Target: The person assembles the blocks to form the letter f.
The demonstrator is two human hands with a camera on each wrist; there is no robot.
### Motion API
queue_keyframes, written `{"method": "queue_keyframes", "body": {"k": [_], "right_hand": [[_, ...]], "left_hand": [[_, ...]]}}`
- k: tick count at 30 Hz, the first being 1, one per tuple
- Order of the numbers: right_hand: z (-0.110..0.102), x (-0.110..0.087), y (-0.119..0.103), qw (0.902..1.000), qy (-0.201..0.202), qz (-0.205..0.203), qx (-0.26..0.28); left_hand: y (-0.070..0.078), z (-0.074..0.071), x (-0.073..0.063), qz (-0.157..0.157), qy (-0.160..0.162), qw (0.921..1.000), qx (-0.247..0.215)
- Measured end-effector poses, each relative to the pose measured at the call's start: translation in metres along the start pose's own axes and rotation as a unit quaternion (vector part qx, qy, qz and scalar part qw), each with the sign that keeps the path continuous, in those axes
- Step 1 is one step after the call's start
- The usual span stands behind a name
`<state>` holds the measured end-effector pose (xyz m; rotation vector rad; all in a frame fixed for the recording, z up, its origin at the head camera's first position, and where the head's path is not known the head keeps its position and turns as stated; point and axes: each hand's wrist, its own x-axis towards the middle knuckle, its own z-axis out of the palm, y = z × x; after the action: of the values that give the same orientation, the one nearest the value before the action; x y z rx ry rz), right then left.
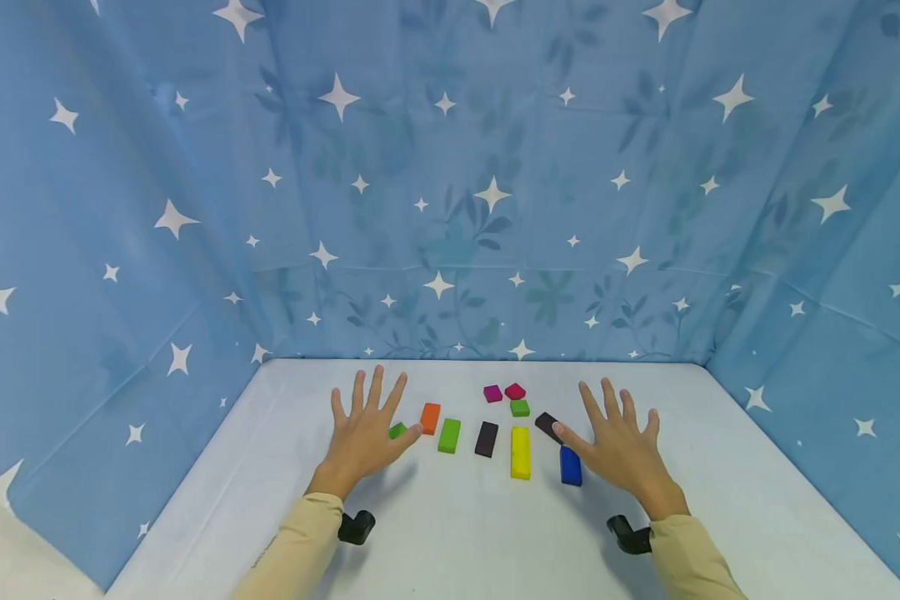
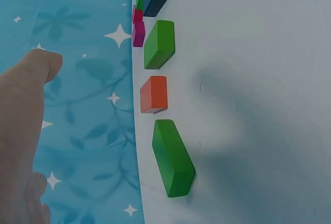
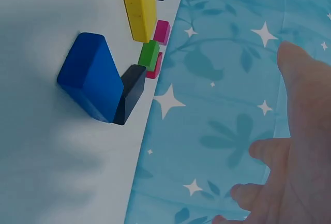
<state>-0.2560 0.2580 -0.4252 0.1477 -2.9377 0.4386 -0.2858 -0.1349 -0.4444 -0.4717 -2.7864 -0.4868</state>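
While left hand (image 1: 363, 440) and right hand (image 1: 624, 448) splay, grip released, blue block (image 3: 89, 76) looks smooth, green block (image 2: 174, 159) oblong

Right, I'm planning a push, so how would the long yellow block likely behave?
The long yellow block looks stiff, given its straight edges. Its flat faces suggest it would slide rather than roll. Lying on a long side on the white tabletop, it seems unlikely to tip.

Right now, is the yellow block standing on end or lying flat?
Yellow block lies flat: the head view shows its long face up, short end nearest the camera.
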Motion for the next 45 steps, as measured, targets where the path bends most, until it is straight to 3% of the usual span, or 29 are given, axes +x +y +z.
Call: {"method": "queue_keyframes", "body": {"k": [4, 9, 19, 32, 39, 45], "right_hand": [[0.001, -0.003, 0.001, 1.0, 0.002, 0.0, 0.001], [0.001, -0.007, 0.005, 1.0, 0.004, 0.0, 0.005], [-0.001, -0.01, 0.011, 0.9999, 0.012, -0.001, 0.011], [0.003, -0.013, 0.015, 0.9997, 0.01, 0.01, 0.02], [0.004, -0.015, 0.016, 0.9997, 0.006, 0.011, 0.021], [0.005, -0.016, 0.018, 0.9997, 0.004, 0.011, 0.02]], "left_hand": [[0.004, 0.003, 0.001, 0.003, -0.007, 0.9998, -0.015], [0.019, 0.003, 0.005, 0.006, -0.049, 0.9977, -0.046], [0.055, 0.026, 0.02, 0.078, -0.101, 0.9865, -0.102], [0.104, 0.059, 0.036, 0.107, -0.15, 0.9818, -0.045], [0.11, 0.073, 0.041, 0.11, -0.185, 0.9765, -0.01], [0.11, 0.077, 0.046, 0.113, -0.207, 0.9717, 0.01]]}}
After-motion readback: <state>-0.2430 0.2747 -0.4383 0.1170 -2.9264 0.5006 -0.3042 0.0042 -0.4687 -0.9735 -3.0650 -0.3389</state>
